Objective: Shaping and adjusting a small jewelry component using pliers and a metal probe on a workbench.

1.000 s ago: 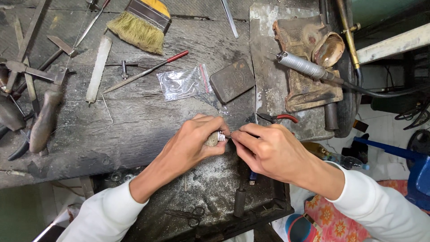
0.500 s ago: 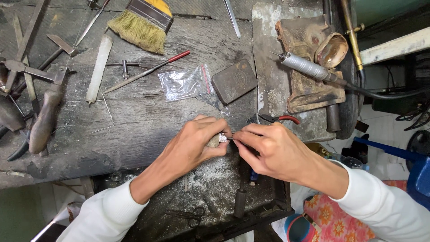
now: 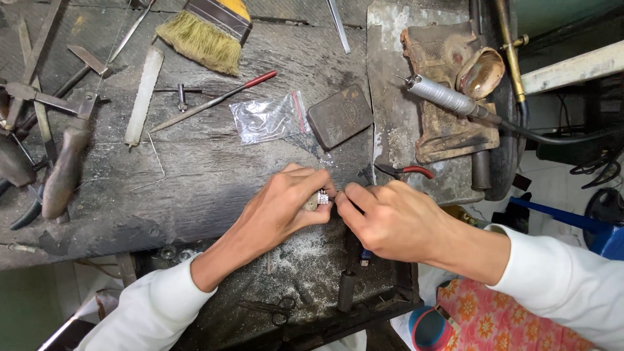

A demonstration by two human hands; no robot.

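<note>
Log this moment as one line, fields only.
left hand: pinches small silvery piece | right hand: fingertips at the piece | bench: plastic bag, brush

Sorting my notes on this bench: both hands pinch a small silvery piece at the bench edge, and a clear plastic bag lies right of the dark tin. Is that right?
Not quite. In the head view the bag lies left of the tin, not right. The rest holds: the left hand and right hand pinch the small silvery piece at the bench edge.
</note>
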